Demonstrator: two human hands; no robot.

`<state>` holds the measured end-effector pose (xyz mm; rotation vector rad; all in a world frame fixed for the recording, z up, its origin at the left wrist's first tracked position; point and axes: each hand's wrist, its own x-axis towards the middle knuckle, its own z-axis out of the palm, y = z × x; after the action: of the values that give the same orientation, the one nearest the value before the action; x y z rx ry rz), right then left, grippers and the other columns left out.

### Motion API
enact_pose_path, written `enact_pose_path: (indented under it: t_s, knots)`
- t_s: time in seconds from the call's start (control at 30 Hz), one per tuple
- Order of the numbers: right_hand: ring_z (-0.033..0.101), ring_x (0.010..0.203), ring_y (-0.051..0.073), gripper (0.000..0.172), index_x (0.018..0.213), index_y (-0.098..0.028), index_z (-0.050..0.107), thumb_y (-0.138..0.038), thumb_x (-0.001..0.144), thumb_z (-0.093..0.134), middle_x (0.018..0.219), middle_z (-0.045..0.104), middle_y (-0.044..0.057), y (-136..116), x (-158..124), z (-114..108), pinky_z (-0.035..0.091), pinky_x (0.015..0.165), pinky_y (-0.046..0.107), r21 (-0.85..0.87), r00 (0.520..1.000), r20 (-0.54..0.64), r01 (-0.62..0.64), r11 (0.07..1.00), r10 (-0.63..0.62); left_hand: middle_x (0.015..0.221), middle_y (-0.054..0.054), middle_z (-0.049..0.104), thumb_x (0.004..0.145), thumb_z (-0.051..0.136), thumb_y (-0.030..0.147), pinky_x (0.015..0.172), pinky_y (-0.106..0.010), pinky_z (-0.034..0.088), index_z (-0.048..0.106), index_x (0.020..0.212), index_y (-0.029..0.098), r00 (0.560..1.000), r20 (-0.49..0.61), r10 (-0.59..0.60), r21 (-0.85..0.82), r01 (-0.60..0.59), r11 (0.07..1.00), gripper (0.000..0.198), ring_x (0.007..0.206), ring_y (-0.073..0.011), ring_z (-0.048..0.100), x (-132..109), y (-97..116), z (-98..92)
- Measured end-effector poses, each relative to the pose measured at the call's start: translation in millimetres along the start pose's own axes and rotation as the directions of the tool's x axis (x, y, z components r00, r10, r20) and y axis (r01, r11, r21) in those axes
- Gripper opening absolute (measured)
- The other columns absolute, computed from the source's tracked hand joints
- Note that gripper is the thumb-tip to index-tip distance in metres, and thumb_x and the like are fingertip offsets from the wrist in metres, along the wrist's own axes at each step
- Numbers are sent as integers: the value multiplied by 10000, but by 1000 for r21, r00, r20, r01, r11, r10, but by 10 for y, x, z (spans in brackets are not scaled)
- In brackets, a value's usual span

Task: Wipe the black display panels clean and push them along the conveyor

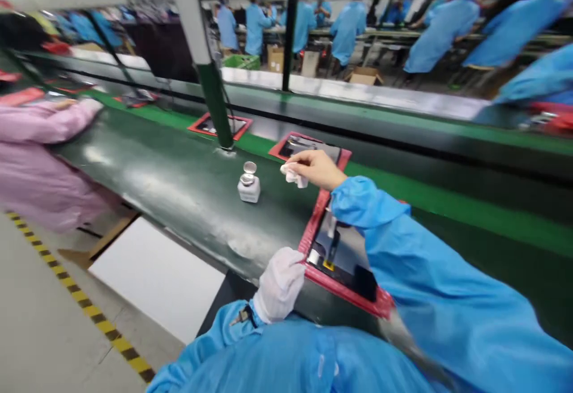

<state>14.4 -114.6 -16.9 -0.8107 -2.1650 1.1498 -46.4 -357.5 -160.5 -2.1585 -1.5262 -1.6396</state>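
Observation:
My right hand point(319, 169), bare, pinches a crumpled white wipe point(295, 176) above the bench. Beneath my right forearm lies a dark device panel point(344, 259) with a yellow mark, set in a red-edged tray point(340, 290). In a white glove, my left hand point(282, 282) has its fingers curled at the left corner of that tray and appears to grip its rim. A small white dispenser bottle point(249, 189) stands upright on the green bench, left of the wipe, its round metal lid raised.
Farther along the green bench point(161, 160) sit more red-edged trays point(286, 149), one behind my right hand. A green-and-white post point(215, 101) rises from the bench. At left is a person in a pink gown point(40, 142). Below the near edge lies a white board point(156, 279).

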Motion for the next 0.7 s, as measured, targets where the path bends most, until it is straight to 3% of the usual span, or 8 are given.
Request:
enact_pose_path:
  t_s: [0.1,0.17,0.23,0.33,0.43,0.53,0.6,0.7]
  knots:
    - [623,622,147,214,814,-118,719,-317,741,688,741,715,57,259,-543,-529,505,616,273,-32,990,-77,-118,992,115,1143,-117,676,847,557,114,1012,-485,485,549,1226,180,980,136,144,19,-148,989,384,1158,-231,591,55,22,41]
    - [619,632,151,155,776,-130,715,-275,732,681,725,709,43,452,-855,-660,502,638,280,-165,977,-132,-190,968,169,1129,-114,684,852,555,133,1025,-475,476,544,1237,154,951,216,222,18,-231,973,386,1162,-236,589,135,59,99]
    - [625,700,167,101,774,-141,711,-188,747,626,762,708,46,649,-1037,-616,501,708,302,-315,972,-168,-210,926,163,1100,-106,696,870,540,165,1022,-452,480,572,1195,137,928,276,249,31,-268,963,328,1127,-231,608,217,105,159]
    - [616,848,202,181,764,-134,704,-76,757,533,870,703,92,886,-1097,-387,473,843,347,-506,974,-206,-188,842,93,1029,-91,713,903,489,199,990,-422,500,618,1098,138,912,338,232,70,-271,960,242,1029,-217,646,293,153,218]
    - [598,876,215,232,723,-138,701,-68,786,489,879,688,114,985,-1150,-177,460,871,358,-596,987,-147,-145,789,70,943,-83,725,915,455,184,953,-399,520,638,1024,138,911,342,230,77,-271,960,217,946,-203,667,345,170,214]
    - [593,872,208,275,781,-149,720,-98,824,454,897,685,109,984,-1285,-116,462,866,352,-594,999,38,20,804,3,940,-74,729,891,508,158,933,-366,532,631,1039,151,942,250,224,0,-231,973,192,942,-184,673,485,223,113]
    - [591,896,209,299,834,-158,729,-97,821,437,922,688,103,978,-1311,-169,460,881,358,-574,990,135,105,812,-33,954,-47,733,871,553,146,894,-325,547,618,1092,184,963,218,158,-84,-143,986,233,925,-157,679,623,307,-12]
    - [588,899,226,301,797,-152,730,-83,788,437,886,688,105,1011,-1189,-281,457,894,381,-612,996,88,42,790,15,936,-6,734,897,537,257,794,-333,577,636,1122,282,942,333,49,-160,5,987,246,852,-162,694,735,479,-221]
